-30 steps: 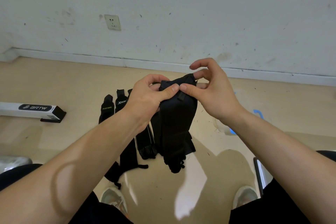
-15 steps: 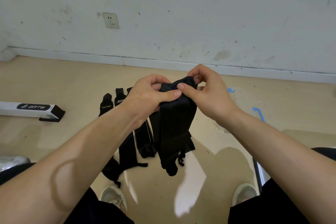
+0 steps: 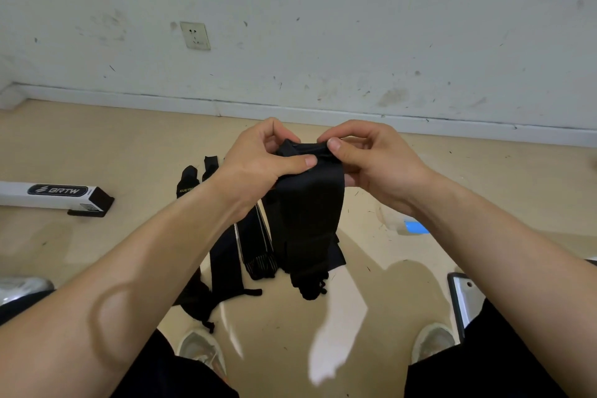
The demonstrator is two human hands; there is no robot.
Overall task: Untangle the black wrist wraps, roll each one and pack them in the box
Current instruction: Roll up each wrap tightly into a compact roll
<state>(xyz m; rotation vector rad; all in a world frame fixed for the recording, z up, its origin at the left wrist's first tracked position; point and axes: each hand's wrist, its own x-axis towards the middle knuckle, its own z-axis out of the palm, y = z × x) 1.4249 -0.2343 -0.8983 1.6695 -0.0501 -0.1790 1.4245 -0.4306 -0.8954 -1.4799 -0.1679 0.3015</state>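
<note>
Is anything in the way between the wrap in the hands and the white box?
Nothing visible blocks it. The left hand and right hand pinch the wrap at its top; the box lies on the floor to the left, with only other wraps flat between.

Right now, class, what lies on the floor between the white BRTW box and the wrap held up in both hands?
In the head view: bare floor, then other black wraps lying loose on it.
</note>
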